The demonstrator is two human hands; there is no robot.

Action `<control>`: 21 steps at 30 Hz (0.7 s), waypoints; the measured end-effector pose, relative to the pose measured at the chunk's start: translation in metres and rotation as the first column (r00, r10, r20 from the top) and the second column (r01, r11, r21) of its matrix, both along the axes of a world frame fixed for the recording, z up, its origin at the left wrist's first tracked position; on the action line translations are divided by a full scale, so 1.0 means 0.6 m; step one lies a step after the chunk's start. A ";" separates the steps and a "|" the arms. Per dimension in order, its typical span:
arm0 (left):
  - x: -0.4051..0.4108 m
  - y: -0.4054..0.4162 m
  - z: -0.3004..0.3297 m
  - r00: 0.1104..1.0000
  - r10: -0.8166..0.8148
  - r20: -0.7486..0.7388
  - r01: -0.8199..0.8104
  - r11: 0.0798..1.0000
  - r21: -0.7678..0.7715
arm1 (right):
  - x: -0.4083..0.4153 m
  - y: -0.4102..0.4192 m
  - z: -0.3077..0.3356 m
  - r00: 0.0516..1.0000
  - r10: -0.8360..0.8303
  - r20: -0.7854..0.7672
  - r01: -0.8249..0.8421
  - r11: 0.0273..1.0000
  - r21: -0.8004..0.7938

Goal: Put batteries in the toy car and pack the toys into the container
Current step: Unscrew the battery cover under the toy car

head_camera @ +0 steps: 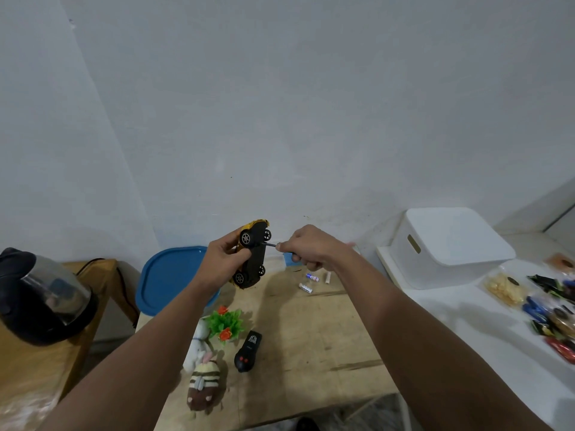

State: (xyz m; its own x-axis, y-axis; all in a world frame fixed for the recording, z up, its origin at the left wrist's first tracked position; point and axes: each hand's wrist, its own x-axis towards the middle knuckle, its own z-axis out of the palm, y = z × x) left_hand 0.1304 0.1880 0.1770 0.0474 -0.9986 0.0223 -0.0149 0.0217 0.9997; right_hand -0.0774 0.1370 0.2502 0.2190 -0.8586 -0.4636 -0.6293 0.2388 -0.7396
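Far left of the left hand: dark helmet (40,295) with clear visor on a brown stand (37,365). Just left of and below that hand: blue lid (165,279), flat on the back corner of the wood table (311,337).

Left hand (222,261) is raised, fingers wrapped round the car (253,255). Car is held in the air on its side, black underside and all four wheels toward the camera, yellow body showing at the top edge.

Under the left forearm on the table: plastic plant (225,323) with red flowers, a white plush (196,346), a brown striped plush (203,388), and just right of them a black remote (248,351).

Right hand (306,248) is closed on a screwdriver (270,244); handle mostly hidden in the fist, metal shaft points left, tip touching the car underside near the upper wheels.

Below the right hand: three batteries (312,277) loose on the table, well apart from the car.

Right of the right hand: white bin (448,247) on a white counter (466,321), then snack packets (547,309) at the far right edge.
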 end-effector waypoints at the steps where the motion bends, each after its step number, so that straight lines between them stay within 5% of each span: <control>1: 0.000 0.001 -0.002 1.000 -0.007 0.001 0.007 1.000 0.005 | 0.002 -0.001 0.002 1.000 0.011 -0.022 -0.012 0.998 -0.061; 6: -0.006 0.005 -0.005 1.000 -0.024 0.002 0.024 0.999 0.022 | 0.008 0.001 0.016 0.981 0.023 -0.194 -0.053 0.987 -0.152; 21: -0.009 0.015 -0.014 0.998 -0.018 -0.062 0.024 0.995 0.099 | 0.020 0.001 0.032 0.949 0.106 -0.299 -0.157 0.976 -0.153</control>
State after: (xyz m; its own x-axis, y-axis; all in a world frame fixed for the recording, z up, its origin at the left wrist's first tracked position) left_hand 0.1248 0.1972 0.1686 0.0243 -0.9965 -0.0799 0.0450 -0.0787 0.9959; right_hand -0.0655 0.1377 0.2696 0.2152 -0.9036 -0.3704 -0.8378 0.0240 -0.5454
